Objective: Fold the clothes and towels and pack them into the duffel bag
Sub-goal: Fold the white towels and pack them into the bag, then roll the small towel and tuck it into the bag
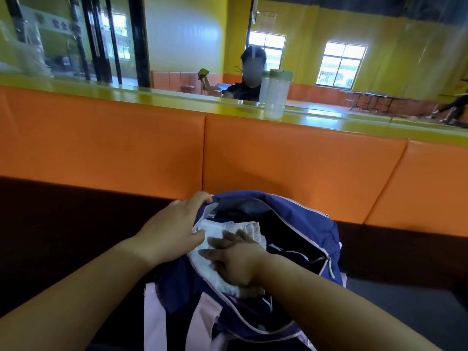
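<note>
A navy duffel bag (298, 219) with pale pink trim stands unzipped on the dark seat in front of me. A folded white towel (217, 229) lies in its mouth, partly inside. My left hand (172, 226) grips the bag's left rim, with the fingers curled over the edge and holding the opening apart. My right hand (235, 262) lies flat on top of the towel, fingers spread, with the thumb tucked under the towel's near edge. Dark clothing shows deeper inside the bag.
An orange padded backrest (278, 158) rises right behind the bag, topped by a yellow ledge (152, 95) with a clear plastic bottle (276, 95). The pink strap (200, 323) hangs down the bag's front. A person sits beyond the ledge.
</note>
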Motion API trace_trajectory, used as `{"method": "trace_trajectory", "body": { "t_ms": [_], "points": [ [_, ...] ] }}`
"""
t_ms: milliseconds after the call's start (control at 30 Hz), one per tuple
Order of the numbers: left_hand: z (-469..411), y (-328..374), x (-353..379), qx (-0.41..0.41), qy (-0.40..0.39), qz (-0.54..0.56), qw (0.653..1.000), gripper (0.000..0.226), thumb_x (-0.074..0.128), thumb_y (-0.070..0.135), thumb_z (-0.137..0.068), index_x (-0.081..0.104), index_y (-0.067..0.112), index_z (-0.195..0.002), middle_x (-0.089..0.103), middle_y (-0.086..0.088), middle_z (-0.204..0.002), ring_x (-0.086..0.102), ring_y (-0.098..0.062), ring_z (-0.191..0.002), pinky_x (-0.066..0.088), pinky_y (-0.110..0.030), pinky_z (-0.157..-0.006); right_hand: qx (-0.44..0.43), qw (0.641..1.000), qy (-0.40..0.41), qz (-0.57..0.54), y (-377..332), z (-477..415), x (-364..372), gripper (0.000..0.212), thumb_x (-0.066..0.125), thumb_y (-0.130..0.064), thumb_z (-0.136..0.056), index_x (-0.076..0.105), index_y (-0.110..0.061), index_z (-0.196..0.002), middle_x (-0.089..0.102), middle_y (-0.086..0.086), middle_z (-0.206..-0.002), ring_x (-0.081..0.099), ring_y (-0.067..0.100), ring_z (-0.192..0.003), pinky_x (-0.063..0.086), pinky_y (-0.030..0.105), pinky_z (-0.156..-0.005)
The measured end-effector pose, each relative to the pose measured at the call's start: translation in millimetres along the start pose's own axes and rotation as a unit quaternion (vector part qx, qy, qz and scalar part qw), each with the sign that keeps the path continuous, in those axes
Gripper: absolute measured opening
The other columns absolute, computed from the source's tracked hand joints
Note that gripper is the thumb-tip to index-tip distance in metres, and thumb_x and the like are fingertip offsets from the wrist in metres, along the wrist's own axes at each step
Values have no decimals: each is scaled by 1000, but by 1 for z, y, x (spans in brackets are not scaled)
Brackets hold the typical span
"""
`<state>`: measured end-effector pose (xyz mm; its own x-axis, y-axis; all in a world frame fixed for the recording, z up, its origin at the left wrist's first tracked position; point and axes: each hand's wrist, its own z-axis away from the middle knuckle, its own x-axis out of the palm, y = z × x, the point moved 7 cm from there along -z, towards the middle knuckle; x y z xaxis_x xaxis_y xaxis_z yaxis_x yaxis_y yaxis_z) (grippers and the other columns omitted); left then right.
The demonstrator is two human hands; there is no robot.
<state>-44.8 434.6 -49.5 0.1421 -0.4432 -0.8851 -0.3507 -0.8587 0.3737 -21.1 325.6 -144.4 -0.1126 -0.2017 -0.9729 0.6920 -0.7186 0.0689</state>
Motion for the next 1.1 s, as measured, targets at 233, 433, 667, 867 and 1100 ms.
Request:
{"method": "trace_trajectory", "body": {
  "t_ms": [233,433,667,867,1100],
  "points": [
    [-5,33,-9,75,88,-68,991,18,61,32,-85,60,26,-102,52,10,-104,47,-16,-98,42,-29,-78,-34,995,86,-35,7,71,-41,41,46,-37,-94,48,-29,-135,56,1,-131,53,24,-114,43,34,-89],
    [-13,106,17,175,42,-92,979,40,33,53,-78,64,29,-86,60,12,-90,55,-14,-83,47,-31,-66,47,986,152,-40,55,167,-54,32,51,-39,-92,57,-28,-121,63,0,-113,58,23,-101,47,36,-77],
    [-35,195,82,233,-30,-79,969,31,41,50,-75,63,29,-75,63,12,-78,60,-12,-73,44,-28,-55,214,972,94,-5,149,285,-19,34,48,-46,-92,55,-31,-122,62,-5,-120,58,20,-110,48,35,-84],
    [-60,275,157,281,-82,-25,956,38,36,57,-76,62,31,-81,57,16,-79,51,-4,-76,48,-31,-64,375,926,31,-38,234,395,29,36,50,-47,-92,52,-34,-126,59,-7,-125,56,18,-112,46,33,-85],
    [-88,343,258,250,-197,22,948,19,56,48,-82,59,30,-76,56,14,-79,54,-2,-74,46,-22,-66,520,854,-8,-21,319,495,109,45,48,-49,-92,45,-29,-133,55,-2,-130,52,23,-114,46,35,-82]
  ]
}}
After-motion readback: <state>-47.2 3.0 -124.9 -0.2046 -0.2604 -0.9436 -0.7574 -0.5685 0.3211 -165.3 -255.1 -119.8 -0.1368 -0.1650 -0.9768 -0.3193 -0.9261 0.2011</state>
